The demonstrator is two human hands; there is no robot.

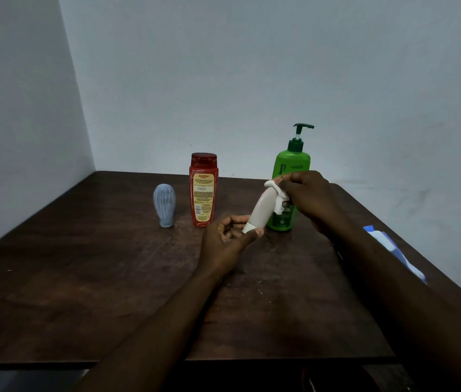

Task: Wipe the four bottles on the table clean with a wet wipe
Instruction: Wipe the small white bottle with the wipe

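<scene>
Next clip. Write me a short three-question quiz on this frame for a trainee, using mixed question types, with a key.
1. Which bottle standing on the table has a pump top? A. red bottle B. green bottle C. blue-grey bottle
2. True or false: the beige bottle stands upright on the table.
3. Fill in: the right hand holds a white ____ against the beige bottle's upper end.

Key
1. B.
2. False: the left hand holds it tilted, by its cap end.
3. wet wipe.
</scene>
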